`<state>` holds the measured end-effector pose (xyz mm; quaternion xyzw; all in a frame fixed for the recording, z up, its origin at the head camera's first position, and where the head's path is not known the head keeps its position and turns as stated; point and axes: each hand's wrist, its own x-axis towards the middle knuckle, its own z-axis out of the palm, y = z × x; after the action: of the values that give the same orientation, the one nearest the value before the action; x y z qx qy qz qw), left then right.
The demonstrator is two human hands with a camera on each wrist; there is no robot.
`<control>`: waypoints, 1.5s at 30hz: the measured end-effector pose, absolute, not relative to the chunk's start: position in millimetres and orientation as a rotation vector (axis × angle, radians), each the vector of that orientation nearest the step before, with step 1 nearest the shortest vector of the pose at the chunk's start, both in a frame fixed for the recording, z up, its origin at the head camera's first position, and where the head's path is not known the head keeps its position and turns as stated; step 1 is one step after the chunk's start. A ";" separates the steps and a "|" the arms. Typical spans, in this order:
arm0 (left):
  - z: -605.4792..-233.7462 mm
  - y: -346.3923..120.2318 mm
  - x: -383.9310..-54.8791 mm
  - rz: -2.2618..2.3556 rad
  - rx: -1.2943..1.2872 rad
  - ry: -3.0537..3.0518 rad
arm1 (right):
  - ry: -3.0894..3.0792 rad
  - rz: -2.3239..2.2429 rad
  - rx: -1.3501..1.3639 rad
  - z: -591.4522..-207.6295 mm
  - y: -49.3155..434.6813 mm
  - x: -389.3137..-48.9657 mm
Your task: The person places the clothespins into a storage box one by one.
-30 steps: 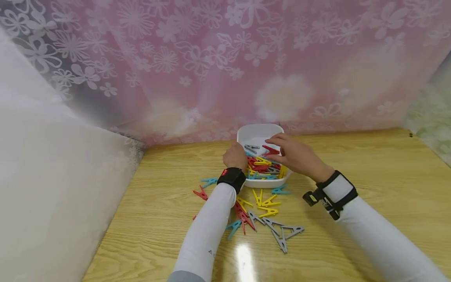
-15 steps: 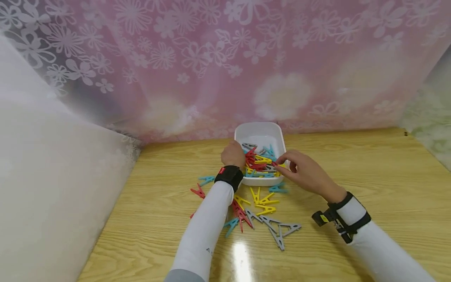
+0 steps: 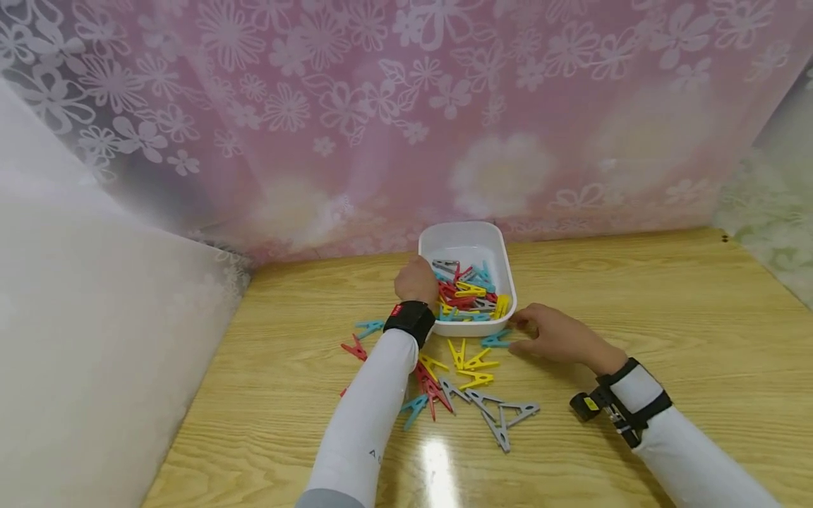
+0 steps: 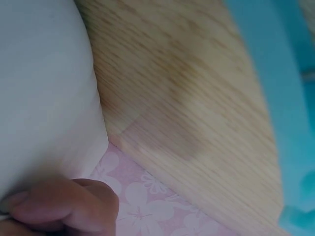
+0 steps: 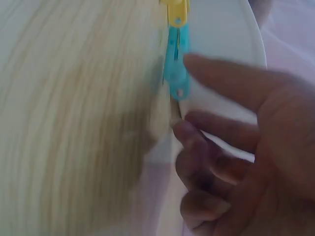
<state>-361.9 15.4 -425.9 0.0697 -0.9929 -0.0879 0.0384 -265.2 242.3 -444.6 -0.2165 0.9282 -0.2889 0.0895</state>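
My left hand grips the left rim of a white plastic tub, its fingers curled at the tub's edge in the left wrist view. The tub holds a pile of red, yellow, teal and grey clothespins. By the tub's front right corner, my right hand reaches low over the table with thumb and fingers parted. Its fingertips are close to a teal clothespin lying on the table. In the right wrist view, the thumb overlaps the teal clothespin, and nothing is between thumb and fingers.
Several yellow clothespins and grey clothespins lie in front of the tub on the wooden table. A teal clothespin and a red clothespin lie left of my left arm. A pink floral curtain hangs behind.
My right hand has put the red clothespin into the tub and let go of it, then moved down beside the teal clothespin on the table. My left hand stays at the tub's rim.
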 end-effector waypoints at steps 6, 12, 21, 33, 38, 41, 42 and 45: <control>-428.0 14.1 -362.1 -0.286 0.188 -3.057 | 2.762 -0.890 -0.610 -446.8 234.5 -264.0; -426.2 12.6 -361.7 -0.301 0.172 -3.073 | 2.818 -0.851 -0.656 -444.4 237.7 -255.6; -428.0 13.0 -364.6 -0.260 0.197 -3.043 | 3.019 -1.022 -0.842 -410.6 245.8 -256.8; -427.5 18.6 -365.6 -0.215 0.197 -3.056 | 2.979 -0.937 -0.813 -383.2 216.1 -303.7; -423.6 16.7 -364.5 -0.178 0.172 -3.085 | 2.922 -0.961 -0.849 -392.2 217.3 -288.3; -423.2 13.9 -363.9 -0.189 0.174 -3.090 | 2.910 -0.980 -0.847 -394.9 216.6 -281.4; -423.8 13.0 -363.4 -0.193 0.175 -3.091 | 2.902 -0.993 -0.851 -395.9 216.4 -278.4; -427.4 10.6 -361.9 -0.198 0.173 -3.104 | 2.870 -1.036 -0.903 -401.4 215.3 -267.6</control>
<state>-361.9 10.6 -427.4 0.0555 -0.9964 -0.0635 0.0133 -267.6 215.3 -401.4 -0.2838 0.9017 -0.3255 -0.0204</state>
